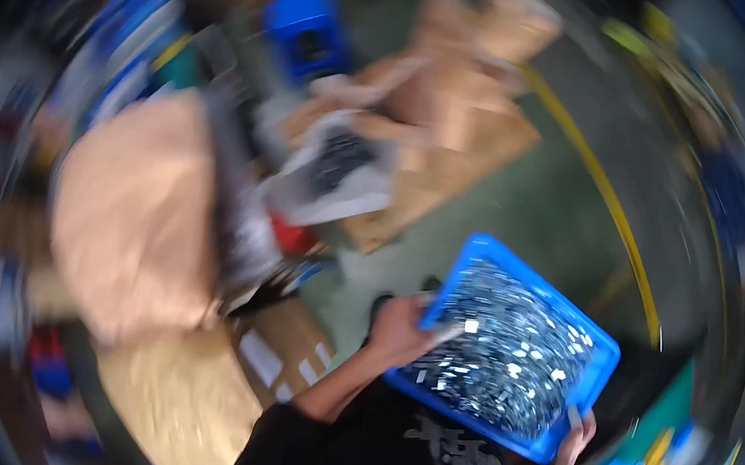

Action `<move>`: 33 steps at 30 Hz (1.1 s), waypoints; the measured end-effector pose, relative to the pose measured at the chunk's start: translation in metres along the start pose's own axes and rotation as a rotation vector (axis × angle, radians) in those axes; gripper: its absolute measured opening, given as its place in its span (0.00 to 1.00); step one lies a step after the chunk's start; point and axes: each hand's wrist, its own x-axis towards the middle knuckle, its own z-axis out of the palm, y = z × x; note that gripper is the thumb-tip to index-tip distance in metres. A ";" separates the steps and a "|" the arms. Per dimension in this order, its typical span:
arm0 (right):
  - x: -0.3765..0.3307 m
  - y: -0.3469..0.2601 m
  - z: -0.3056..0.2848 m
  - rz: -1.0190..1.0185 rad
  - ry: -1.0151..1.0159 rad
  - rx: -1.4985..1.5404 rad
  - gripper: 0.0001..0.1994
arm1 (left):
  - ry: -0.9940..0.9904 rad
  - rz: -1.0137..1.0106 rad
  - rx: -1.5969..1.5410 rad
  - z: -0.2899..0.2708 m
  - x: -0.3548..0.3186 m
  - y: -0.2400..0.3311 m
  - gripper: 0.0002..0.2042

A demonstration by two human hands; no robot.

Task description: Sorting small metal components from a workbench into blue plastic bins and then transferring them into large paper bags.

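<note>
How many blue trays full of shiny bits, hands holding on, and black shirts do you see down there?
Blue rectangular plastic tray: 1
Bare left hand and bare right hand holding it: 2
Black shirt with grey print: 1
Total: 4
The small shiny silvery pieces are too blurred to count.

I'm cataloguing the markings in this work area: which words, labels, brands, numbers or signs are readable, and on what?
None can be read.
White patches on the brown cardboard box: too blurred.
Grey print on the black cloth top: blurred; lettering cannot be told from pattern.
Blue plastic tray in the left hand and right hand: no legible text.
</note>
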 end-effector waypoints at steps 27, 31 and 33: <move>-0.472 0.275 -0.257 0.993 1.139 0.135 0.22 | -1.143 0.310 0.326 0.488 -0.267 -0.036 0.14; -0.514 0.317 -0.304 1.167 1.066 0.063 0.24 | -1.187 0.315 0.507 0.556 -0.312 -0.075 0.19; -0.528 0.344 -0.304 1.237 1.125 0.036 0.22 | -1.209 0.336 0.570 0.579 -0.322 -0.093 0.17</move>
